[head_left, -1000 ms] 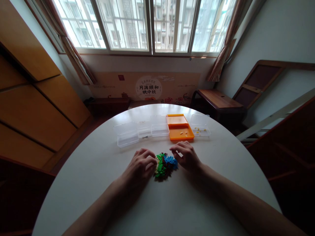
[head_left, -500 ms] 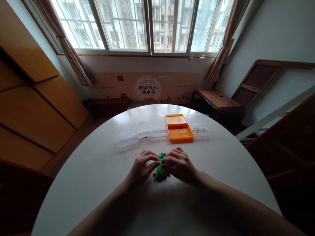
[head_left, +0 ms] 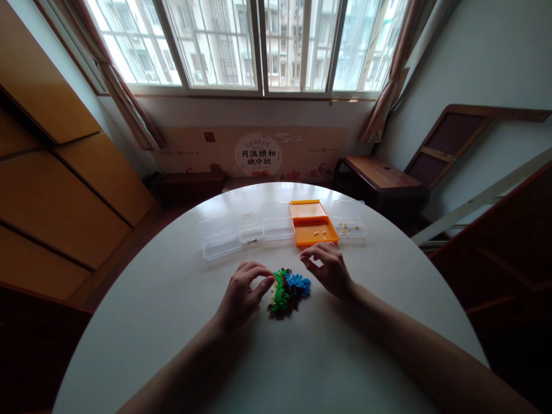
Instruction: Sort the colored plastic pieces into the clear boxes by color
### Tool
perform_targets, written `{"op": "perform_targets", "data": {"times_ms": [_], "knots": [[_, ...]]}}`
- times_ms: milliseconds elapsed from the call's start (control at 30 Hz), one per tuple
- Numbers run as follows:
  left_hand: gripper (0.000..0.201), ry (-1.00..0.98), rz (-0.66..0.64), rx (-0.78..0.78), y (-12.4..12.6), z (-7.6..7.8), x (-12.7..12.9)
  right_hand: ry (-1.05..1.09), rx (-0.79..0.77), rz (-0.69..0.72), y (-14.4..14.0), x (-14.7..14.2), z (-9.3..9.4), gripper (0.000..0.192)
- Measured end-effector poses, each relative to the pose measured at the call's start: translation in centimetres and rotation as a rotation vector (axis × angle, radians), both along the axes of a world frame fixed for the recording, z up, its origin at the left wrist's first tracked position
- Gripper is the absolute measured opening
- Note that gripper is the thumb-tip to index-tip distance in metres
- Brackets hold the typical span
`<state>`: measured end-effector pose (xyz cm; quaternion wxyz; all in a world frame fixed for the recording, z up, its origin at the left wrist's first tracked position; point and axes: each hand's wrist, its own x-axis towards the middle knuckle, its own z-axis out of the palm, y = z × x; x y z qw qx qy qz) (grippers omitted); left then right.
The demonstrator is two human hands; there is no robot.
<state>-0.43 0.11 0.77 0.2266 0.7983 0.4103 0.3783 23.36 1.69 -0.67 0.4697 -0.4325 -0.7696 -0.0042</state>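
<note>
A small heap of tiny building bricks (head_left: pixel 282 293), green, blue and dark brown with a few pale ones, lies on the white table. At its left edge is my left hand (head_left: pixel 245 290), thumb and forefinger tips brought together beside the green bricks. Whatever they pinch is too small to make out. My right hand (head_left: pixel 330 270) is raised off to the upper right of the heap, below the orange box (head_left: pixel 316 241). Its fingers are curled with thumb and forefinger close together, and I cannot make out anything between them.
Behind the heap, several open clear plastic boxes (head_left: pixel 222 247) stand in a row with the orange one. A few pale pieces (head_left: pixel 317 233) lie in the orange box, and yellow pieces (head_left: pixel 345 226) in the clear box at right. The round table's (head_left: pixel 150 322) edge curves around.
My right hand has moved up and right, off the heap, uncovering the blue bricks. My left hand stays beside the green bricks, shifted slightly left.
</note>
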Motion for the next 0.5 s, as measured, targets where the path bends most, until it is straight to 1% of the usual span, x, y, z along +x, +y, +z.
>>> {"op": "perform_targets", "data": {"times_ms": [100,167,200,267,367,433,500], "knots": [[0.017,0.006,0.021,0.015,0.1,-0.2,-0.2,0.134,-0.082,-0.244,1.8,2.3,-0.3,0.015],[0.017,0.025,0.027,0.028,0.1,-0.2,-0.3,0.216,-0.129,-0.363,2.9,3.7,-0.6,0.018],[0.016,0.038,0.031,0.036,0.1,-0.2,-0.3,0.242,-0.151,-0.4,3.3,4.2,-0.7,0.02],[0.013,0.06,0.044,0.054,0.2,-0.1,-0.3,0.278,-0.189,-0.44,3.7,5.0,-1.0,0.025],[0.01,0.079,0.063,0.071,0.2,-0.1,-0.4,0.306,-0.199,-0.453,3.7,5.2,-1.1,0.027],[0.013,0.087,0.07,0.084,0.3,-0.1,-0.5,0.306,-0.182,-0.441,3.5,4.9,-1.0,0.025],[0.021,0.108,0.067,0.093,0.3,-0.1,-0.7,0.308,-0.163,-0.432,3.2,4.6,-0.8,0.024]]}}
